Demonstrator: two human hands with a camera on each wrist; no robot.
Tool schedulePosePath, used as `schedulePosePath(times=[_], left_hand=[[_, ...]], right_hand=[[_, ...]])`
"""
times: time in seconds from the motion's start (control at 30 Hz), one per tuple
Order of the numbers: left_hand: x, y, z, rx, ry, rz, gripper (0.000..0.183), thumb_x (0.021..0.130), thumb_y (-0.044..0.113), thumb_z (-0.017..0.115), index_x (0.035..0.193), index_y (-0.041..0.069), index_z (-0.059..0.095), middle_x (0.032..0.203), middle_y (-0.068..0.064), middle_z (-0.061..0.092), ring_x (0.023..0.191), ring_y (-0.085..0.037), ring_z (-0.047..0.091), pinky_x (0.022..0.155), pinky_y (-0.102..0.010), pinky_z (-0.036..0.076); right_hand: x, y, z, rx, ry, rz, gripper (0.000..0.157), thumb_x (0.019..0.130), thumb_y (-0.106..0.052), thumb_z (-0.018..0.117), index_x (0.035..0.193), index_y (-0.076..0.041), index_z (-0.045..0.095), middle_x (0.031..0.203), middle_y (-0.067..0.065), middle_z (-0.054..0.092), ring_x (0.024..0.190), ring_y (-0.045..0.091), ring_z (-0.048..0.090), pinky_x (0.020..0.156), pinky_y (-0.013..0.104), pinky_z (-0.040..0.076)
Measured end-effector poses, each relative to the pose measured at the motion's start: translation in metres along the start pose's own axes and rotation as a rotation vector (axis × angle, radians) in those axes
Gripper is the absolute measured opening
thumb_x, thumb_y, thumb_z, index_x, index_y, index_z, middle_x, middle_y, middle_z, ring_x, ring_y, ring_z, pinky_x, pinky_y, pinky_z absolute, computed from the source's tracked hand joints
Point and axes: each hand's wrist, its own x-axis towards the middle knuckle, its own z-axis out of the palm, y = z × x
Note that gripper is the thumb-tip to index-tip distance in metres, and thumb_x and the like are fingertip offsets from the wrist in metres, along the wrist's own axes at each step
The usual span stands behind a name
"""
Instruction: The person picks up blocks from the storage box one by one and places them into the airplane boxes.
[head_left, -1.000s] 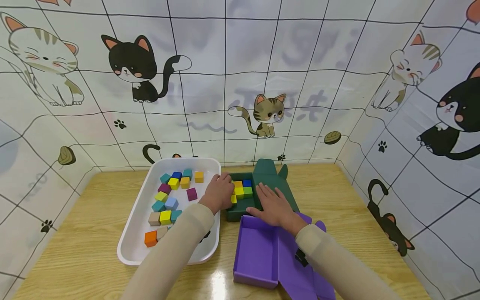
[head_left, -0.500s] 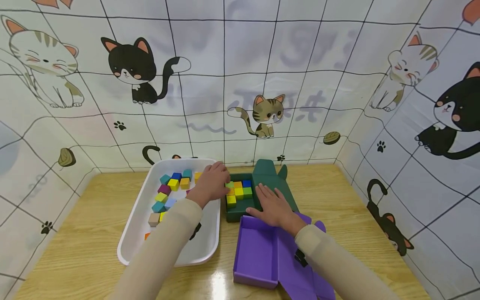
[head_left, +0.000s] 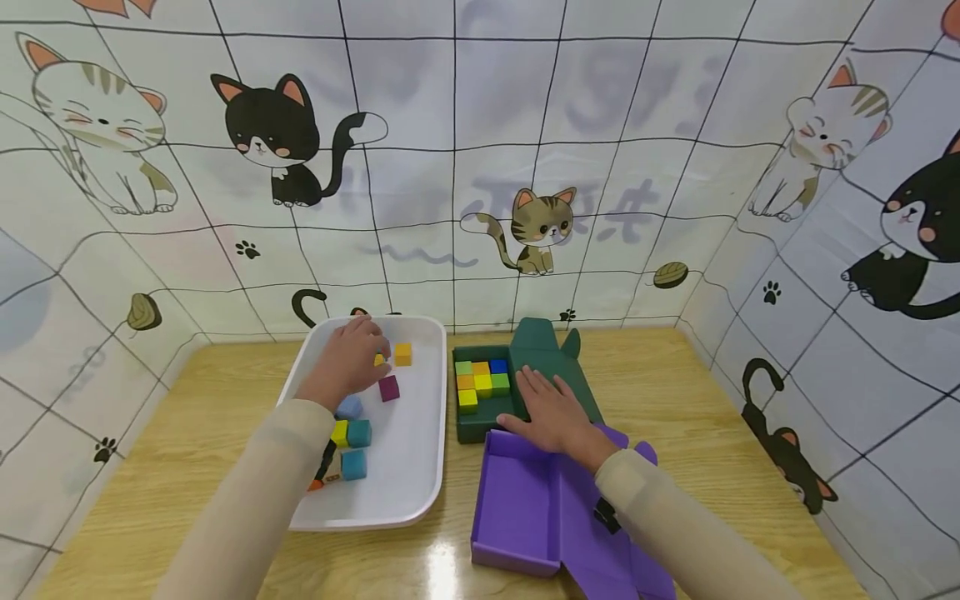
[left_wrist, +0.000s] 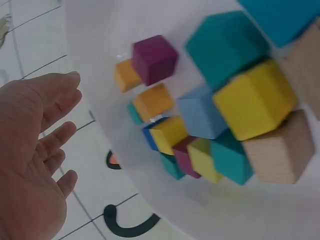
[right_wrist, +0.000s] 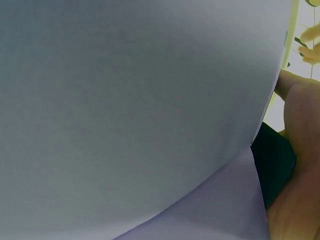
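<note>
blocks [head_left: 389,388] are scattered in the white tray [head_left: 408,492], some hidden in the head view by the left hand [head_left: 348,358] and its sleeve [head_left: 240,492]. in the left wrist view, where that hand is cut off by the edge, its grip is seen wide, nothing held. more blocks [head_left: 483,385] are set side by side in the green box [head_left: 480,432]; its lid [head_left: 551,357] is partly covered by the right hand [head_left: 555,412], grip flat, fingers straight. the right wrist view is mostly filled by a pale shape [right_wrist: 125,115] that cannot be made out.
</note>
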Motion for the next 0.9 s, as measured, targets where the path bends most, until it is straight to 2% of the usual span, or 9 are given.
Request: schedulePosePath(times=[0.17, 0.3, 0.4, 0.67, 0.9], left_hand=[[-0.008, -0.005, 0.019, 0.075, -0.076, -0.018, 0.027, 0.084, 0.031, 0.076, 0.105, 0.014, 0.075, 0.123, -0.012, 0.059, 0.128, -0.034, 0.041, 0.112, -0.058, 0.034], [-0.014, -0.006, 0.028, 0.122, -0.091, 0.002, 0.029, 0.082, 0.032, 0.077, 0.102, 0.01, 0.075, 0.119, -0.013, 0.06, 0.122, -0.033, 0.043, 0.108, -0.056, 0.039], [-0.013, -0.005, 0.032, 0.139, -0.096, -0.012, 0.033, 0.081, 0.033, 0.078, 0.103, 0.01, 0.074, 0.118, -0.013, 0.06, 0.119, -0.033, 0.044, 0.107, -0.056, 0.04], [-0.006, -0.001, 0.039, 0.144, -0.123, -0.065, 0.034, 0.081, 0.03, 0.078, 0.109, 0.011, 0.072, 0.118, -0.013, 0.06, 0.122, -0.033, 0.043, 0.11, -0.058, 0.037], [-0.004, 0.0, 0.043, 0.167, -0.133, -0.053, 0.041, 0.083, 0.032, 0.076, 0.113, 0.005, 0.069, 0.127, -0.015, 0.058, 0.13, -0.035, 0.04, 0.115, -0.059, 0.031]], right_hand=[[0.0, 0.0, 0.001, -0.002, -0.002, -0.009, 0.084, 0.096, -0.06, 0.044, 0.155, -0.004, 0.02, 0.163, 0.015, 0.017, 0.151, 0.032, 0.02, 0.122, 0.058, 0.011], [0.0, -0.002, 0.001, -0.009, -0.008, -0.012, 0.084, 0.097, -0.059, 0.044, 0.155, -0.004, 0.019, 0.163, 0.015, 0.017, 0.151, 0.031, 0.019, 0.122, 0.058, 0.011], [0.0, -0.003, 0.0, -0.008, -0.004, -0.009, 0.084, 0.096, -0.06, 0.044, 0.155, -0.005, 0.02, 0.163, 0.015, 0.017, 0.151, 0.031, 0.02, 0.122, 0.058, 0.011], [0.0, 0.0, -0.001, -0.01, 0.0, -0.002, 0.084, 0.096, -0.059, 0.045, 0.155, -0.004, 0.02, 0.163, 0.015, 0.017, 0.151, 0.032, 0.02, 0.122, 0.058, 0.011], [-0.001, 0.0, -0.002, -0.016, -0.013, 0.003, 0.084, 0.096, -0.06, 0.044, 0.155, -0.004, 0.019, 0.163, 0.015, 0.016, 0.151, 0.031, 0.019, 0.123, 0.057, 0.01]])
